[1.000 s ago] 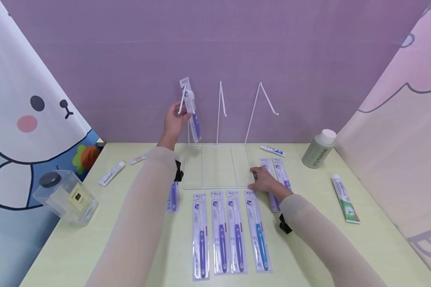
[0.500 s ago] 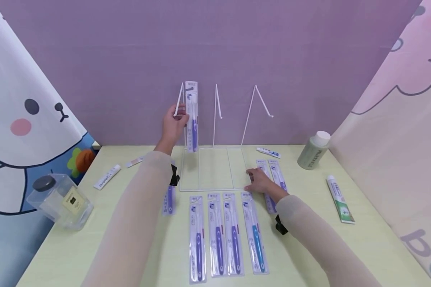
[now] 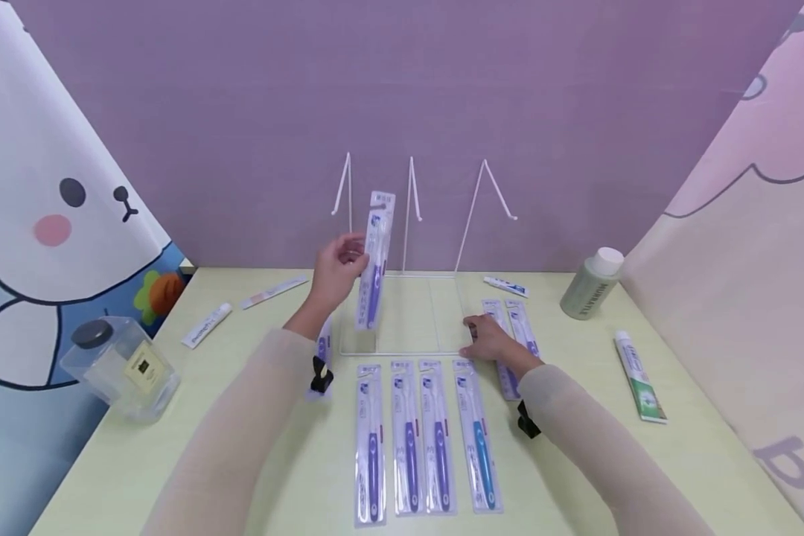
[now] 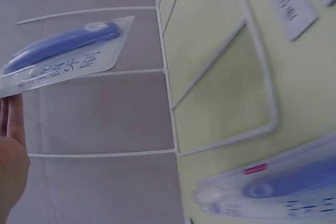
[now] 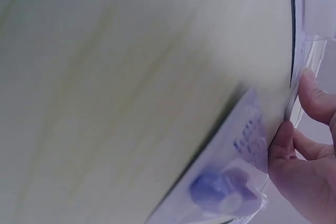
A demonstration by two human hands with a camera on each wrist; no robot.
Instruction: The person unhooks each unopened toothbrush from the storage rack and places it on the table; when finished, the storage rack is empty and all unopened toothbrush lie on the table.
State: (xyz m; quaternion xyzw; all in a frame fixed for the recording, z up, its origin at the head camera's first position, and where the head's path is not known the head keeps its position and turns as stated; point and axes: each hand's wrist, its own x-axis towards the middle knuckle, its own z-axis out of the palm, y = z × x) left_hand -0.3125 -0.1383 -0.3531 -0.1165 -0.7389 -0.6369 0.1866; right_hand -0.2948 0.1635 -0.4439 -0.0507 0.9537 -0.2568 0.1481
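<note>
My left hand (image 3: 338, 272) pinches a packaged toothbrush (image 3: 375, 260) with a purple handle by its left edge. The pack is nearly upright, slightly tilted, in front of the left part of a white wire rack (image 3: 402, 353). In the left wrist view, the pack's purple handle end (image 4: 63, 51) shows beside the rack's wires. My right hand (image 3: 492, 341) grips the rack's front right corner with curled fingers, beside another packaged toothbrush (image 3: 509, 383); the exact contact is partly hidden. Three prongs rise at the rack's back, with no pack on them.
Several packaged toothbrushes (image 3: 373, 447) lie in front of the rack, one with a blue handle (image 3: 484, 461). More flank it. Toothpaste tubes (image 3: 639, 376) lie at both sides. A green bottle (image 3: 592, 283) stands right, a clear bottle (image 3: 123, 368) left. A purple backdrop closes the rear.
My left hand has brought the toothbrush pack away from the left prong, rightward, down and towards me. The right hand has stayed at the rack's corner.
</note>
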